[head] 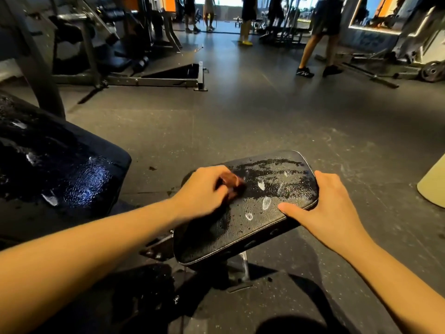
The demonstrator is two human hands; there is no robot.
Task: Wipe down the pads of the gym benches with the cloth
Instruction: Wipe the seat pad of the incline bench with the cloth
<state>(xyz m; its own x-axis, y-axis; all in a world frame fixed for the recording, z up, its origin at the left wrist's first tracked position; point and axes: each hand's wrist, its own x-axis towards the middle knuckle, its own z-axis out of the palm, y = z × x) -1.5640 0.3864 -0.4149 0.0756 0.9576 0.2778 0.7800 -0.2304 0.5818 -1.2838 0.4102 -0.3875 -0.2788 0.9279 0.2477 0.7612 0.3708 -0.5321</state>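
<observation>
A black seat pad (260, 213) of a gym bench lies in front of me, wet, with foam spots and streaks on it. My left hand (204, 191) is on the pad's left part and grips a small brownish cloth (232, 183), blurred and mostly hidden under the fingers. My right hand (322, 203) grips the pad's right edge: the thumb lies on top and the fingers curl over the side. A larger black back pad (60, 169), also wet, slopes up at the left.
Grey rubber floor (240, 121) stretches ahead. Machine frames (149, 78) stand at the back left, a barbell and plates (428, 71) at the far right. Several people stand or walk at the back. A pale object (433, 184) sits at the right edge.
</observation>
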